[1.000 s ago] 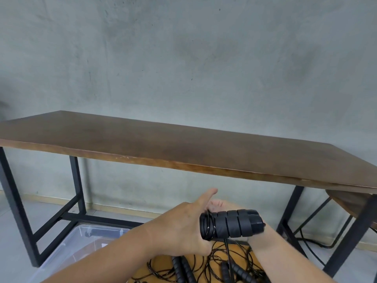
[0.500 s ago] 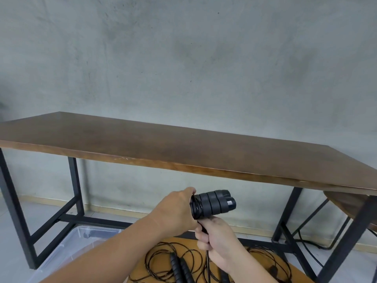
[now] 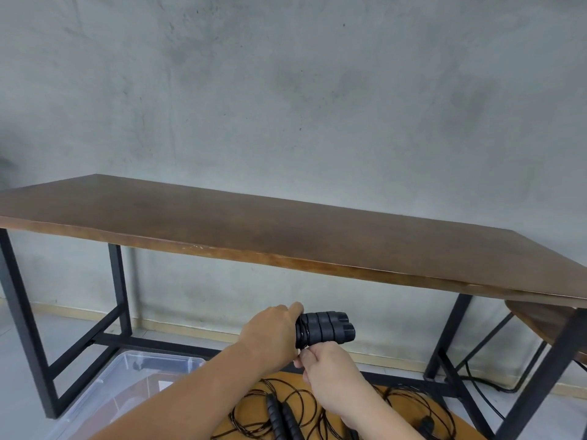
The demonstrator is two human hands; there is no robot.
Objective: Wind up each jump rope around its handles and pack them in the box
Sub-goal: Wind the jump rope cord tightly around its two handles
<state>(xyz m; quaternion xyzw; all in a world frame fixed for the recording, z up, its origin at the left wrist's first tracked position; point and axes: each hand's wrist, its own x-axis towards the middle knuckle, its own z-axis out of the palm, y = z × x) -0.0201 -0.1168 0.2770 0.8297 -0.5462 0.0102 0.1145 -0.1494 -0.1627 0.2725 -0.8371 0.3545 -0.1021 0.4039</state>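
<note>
My left hand [image 3: 271, 333] grips the two black ribbed handles of a jump rope [image 3: 327, 328], held side by side and pointing right, with black cord wound around their left end. Just below them my right hand [image 3: 330, 369] pinches the cord between fingers and thumb; the cord itself is hidden by the fingers. Under my arms, more jump ropes [image 3: 282, 411] lie in loose black loops on a round wooden surface [image 3: 457, 423]. A clear plastic box [image 3: 133, 373] stands on the floor at lower left.
A long brown wooden table [image 3: 286, 236] on black metal legs spans the view in front of a grey concrete wall. At the right edge is part of a wooden stool [image 3: 546, 319], with black cables on the floor behind it.
My right hand came from behind the handles to below them and now pinches the cord. The handles turned and moved up slightly in my left hand's grip.
</note>
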